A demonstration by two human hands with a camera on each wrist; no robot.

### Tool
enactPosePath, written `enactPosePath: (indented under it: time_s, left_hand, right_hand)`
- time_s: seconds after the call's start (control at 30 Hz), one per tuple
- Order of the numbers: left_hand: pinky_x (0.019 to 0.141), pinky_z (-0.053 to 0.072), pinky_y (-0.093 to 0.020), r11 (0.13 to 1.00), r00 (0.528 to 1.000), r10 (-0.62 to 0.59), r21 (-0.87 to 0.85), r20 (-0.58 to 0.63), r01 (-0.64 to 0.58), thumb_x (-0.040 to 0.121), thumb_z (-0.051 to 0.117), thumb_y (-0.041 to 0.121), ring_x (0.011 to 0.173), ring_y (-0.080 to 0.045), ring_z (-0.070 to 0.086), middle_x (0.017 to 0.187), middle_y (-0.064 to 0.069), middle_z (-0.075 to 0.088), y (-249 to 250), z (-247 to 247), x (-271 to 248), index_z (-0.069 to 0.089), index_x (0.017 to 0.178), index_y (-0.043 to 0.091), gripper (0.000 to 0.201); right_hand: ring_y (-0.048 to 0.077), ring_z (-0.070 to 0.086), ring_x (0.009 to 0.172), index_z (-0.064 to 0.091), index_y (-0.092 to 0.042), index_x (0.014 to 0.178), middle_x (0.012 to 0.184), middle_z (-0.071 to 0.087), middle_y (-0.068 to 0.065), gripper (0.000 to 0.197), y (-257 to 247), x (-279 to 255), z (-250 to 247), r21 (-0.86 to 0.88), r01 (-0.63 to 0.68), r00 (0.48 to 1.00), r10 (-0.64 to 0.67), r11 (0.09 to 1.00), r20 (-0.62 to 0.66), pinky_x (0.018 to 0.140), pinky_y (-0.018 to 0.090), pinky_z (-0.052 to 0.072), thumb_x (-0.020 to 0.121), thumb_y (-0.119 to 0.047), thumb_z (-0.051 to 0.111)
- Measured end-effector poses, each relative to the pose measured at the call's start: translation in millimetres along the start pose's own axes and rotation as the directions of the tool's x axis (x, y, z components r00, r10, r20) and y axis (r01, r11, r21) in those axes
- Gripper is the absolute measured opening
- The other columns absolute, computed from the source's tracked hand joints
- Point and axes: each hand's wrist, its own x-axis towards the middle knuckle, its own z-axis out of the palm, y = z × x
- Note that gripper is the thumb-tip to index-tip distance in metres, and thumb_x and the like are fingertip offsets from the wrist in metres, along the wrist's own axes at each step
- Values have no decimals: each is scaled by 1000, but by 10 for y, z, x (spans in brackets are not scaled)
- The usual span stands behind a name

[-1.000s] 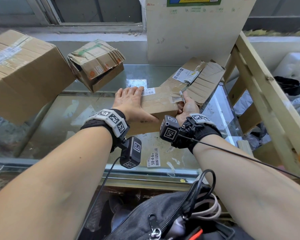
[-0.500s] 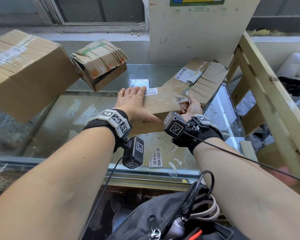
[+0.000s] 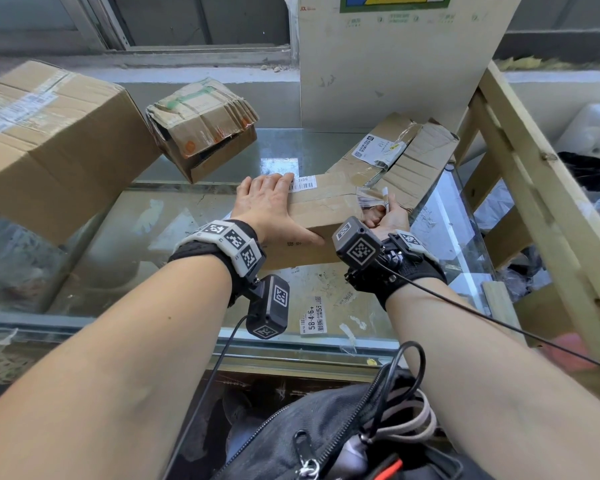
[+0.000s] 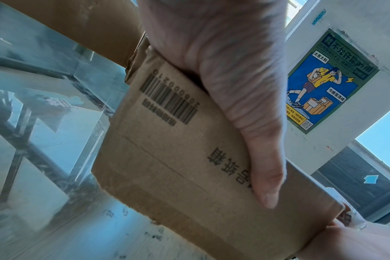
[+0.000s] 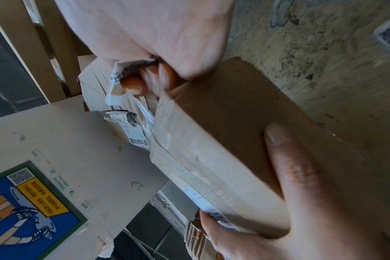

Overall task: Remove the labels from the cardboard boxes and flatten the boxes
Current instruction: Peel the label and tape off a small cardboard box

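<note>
A small brown cardboard box (image 3: pixel 326 213) lies on the glass table (image 3: pixel 146 237). My left hand (image 3: pixel 267 199) grips it, fingers over the top and far edge, thumb down the near side (image 4: pixel 252 140). Those fingers partly cover a white barcode sticker (image 3: pixel 303 183) on the box top. At the box's right end my right hand (image 3: pixel 385 216) pinches a crumpled, half-peeled label strip (image 3: pixel 371 199). In the right wrist view the torn white label (image 5: pixel 115 84) is held by my fingertips (image 5: pixel 134 84), and clear tape lifts off the box (image 5: pixel 223 132).
A large closed box (image 3: pixel 49 147) stands at left and a crushed open box (image 3: pixel 201 126) behind it. Flattened cardboard with a white label (image 3: pixel 406 157) leans at back right under a poster board (image 3: pixel 395 64). A wooden frame (image 3: pixel 534 188) borders the right; a black bag (image 3: pixel 326 438) is near me.
My right hand has pulled the label strip slightly rightward, lifting more of it off the box's end. My left hand has stayed on the box.
</note>
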Motion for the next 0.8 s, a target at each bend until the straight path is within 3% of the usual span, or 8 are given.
enactPosePath:
  time_s: [0.2, 0.33, 0.43, 0.53, 0.63, 0.7, 0.8]
  left_hand:
    - [120, 1, -44, 1000, 1000, -4, 2, 2, 4, 54, 63, 84, 145, -20, 16, 155, 0, 23, 3, 4, -6, 13, 152, 23, 126]
    - [120, 1, -44, 1000, 1000, -6, 3, 3, 6, 54, 63, 85, 145, -20, 15, 155, 0, 23, 7, 8, -9, 13, 152, 23, 126]
    - [120, 1, -44, 1000, 1000, -6, 6, 3, 6, 53, 62, 87, 145, -20, 15, 155, 1, 23, 0, 16, -10, 13, 152, 23, 127]
    - [120, 1, -44, 1000, 1000, -10, 8, 0, 10, 53, 62, 87, 144, -20, 15, 155, 1, 23, -1, 22, -16, 13, 152, 23, 127]
    - [120, 1, -44, 1000, 1000, -13, 7, -5, 13, 54, 62, 86, 144, -20, 16, 154, 1, 23, 5, 20, -20, 13, 152, 23, 126]
    - [120, 1, -43, 1000, 1000, -15, 9, -9, 15, 55, 63, 85, 144, -20, 16, 154, 1, 24, 13, 20, -27, 13, 151, 23, 125]
    - [120, 2, -43, 1000, 1000, -19, 11, -12, 20, 55, 63, 85, 144, -20, 16, 154, 0, 24, 13, 24, -36, 14, 151, 23, 125]
  right_hand:
    - [6, 16, 22, 22, -17, 54, 29, 20, -6, 53, -12, 26, -26, 3, -30, 999, 30, 1000, 19, 26, 15, 13, 101, -31, 42]
    - [6, 17, 22, 30, -15, 31, 28, 20, -7, 73, -23, -56, -17, -19, -21, 1000, 21, 1000, 21, 26, 16, 14, 102, -32, 41]
    - [7, 24, 29, 29, -15, 52, 30, 24, -6, 54, -54, -121, -23, -108, 3, 1000, -3, 994, 7, 30, 16, 19, 103, -31, 37]
    - [6, 26, 26, 28, -16, 60, 30, 28, -6, 48, -77, -79, -33, -148, 0, 998, 9, 989, 59, 31, 15, 23, 103, -35, 35]
    - [9, 32, 27, 42, -12, 65, 35, 33, -3, 49, -111, -17, -80, -134, -33, 993, 48, 990, 110, 34, 11, 28, 97, -49, 41]
    - [11, 40, 34, 53, -10, 72, 48, 43, 0, 48, -129, -44, -119, -189, -44, 989, 69, 981, 128, 42, 14, 39, 88, -55, 55]
    - [20, 55, 67, 59, -7, 88, 78, 57, 8, 47, -146, -148, -139, -214, -13, 986, 48, 977, 160, 76, 31, 51, 76, -51, 71]
